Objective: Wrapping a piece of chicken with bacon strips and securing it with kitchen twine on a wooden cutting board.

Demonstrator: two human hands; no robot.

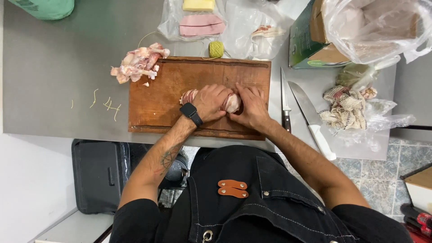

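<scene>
Wooden cutting board (157, 96), brown and rectangular, lies on the grey steel counter (58, 67) directly in front of the person, its long edge parallel to the counter's near edge so both forearms reach it squarely.

Head view, work zone: a roll of raw meat wrapped in streaked bacon (231, 103) rests on the right half of the board. The left hand (210, 101), with a black watch at the wrist, lies curled over the roll from the left and presses down on it. The right hand (252, 106) is cupped against the roll's right end, fingers bent round it. Both hands are closed on the roll and touch each other over its middle, which keeps the wrap from springing open. Only the roll's left end and a pale patch between the hands show.

Head view, surroundings: a heap of raw poultry scraps (138, 63) sits at the board's far left corner, partly off the wood, clear of the roll. A small ball of yellow-green twine (216, 49) stands just beyond the far edge, within reach. Short cut pieces of string (108, 105) lie on the counter left of the board. Two knives (297, 110) lie beside the board's right edge, handles toward the person, blades pointing away. A crumpled cloth (345, 108) lies further right. Clear bags with sliced pink meat (201, 25) and a yellow block (198, 5) sit at the far side.
</scene>
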